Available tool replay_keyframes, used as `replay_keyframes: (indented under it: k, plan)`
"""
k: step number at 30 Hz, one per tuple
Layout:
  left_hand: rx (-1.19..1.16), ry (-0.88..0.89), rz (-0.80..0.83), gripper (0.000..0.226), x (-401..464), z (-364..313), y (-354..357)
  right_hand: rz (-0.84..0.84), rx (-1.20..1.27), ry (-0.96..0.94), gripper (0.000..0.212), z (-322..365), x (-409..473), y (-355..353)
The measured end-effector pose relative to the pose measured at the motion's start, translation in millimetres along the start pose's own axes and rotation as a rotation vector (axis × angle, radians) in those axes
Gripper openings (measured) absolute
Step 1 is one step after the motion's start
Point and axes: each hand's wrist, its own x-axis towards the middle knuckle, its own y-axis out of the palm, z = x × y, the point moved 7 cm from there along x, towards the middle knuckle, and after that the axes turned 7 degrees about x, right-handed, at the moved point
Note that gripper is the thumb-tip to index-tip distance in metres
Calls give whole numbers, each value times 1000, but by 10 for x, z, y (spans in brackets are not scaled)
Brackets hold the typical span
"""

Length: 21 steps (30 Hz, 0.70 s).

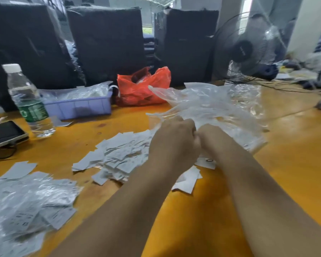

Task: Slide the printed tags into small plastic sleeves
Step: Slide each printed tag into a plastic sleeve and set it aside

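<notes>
Over the middle of the yellow table (285,145), the left hand (171,143) and right hand (214,140) were both curled knuckle to knuckle at the near edge of a large clear plastic bag (211,106), apparently pinching its film, though exactly what the fingers held was hidden behind them. The printed tags (119,156), small pale-grey paper slips lying in a loose heap just left of the hands, looked light and bendable, probably best pinched by one short edge. The filled plastic sleeves (26,204) piled at the near left looked thin, glossy and slippery, likely needing their mouths spread open.
</notes>
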Motion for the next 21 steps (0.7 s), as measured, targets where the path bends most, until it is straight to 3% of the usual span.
replay_keyframes:
  k: [4, 8, 15, 18, 21]
  plan:
    - [110, 88, 143, 26, 368, -87, 376, -11, 62, 55, 10, -136, 55, -12]
    - [271, -21, 401, 18, 406, 174, 868, 10, 120, 208, 25, -309, 138, 58]
    - [234, -25, 259, 22, 371, 281, 1078, 2, 197, 271, 31, -437, 223, 139]
    - [278, -15, 248, 22, 372, 277, 1078, -55, 232, 277, 22, -427, 230, 88]
    - [282, -1, 185, 21, 365, 262, 1045, -118, 135, 281, 59, -446, 226, 24]
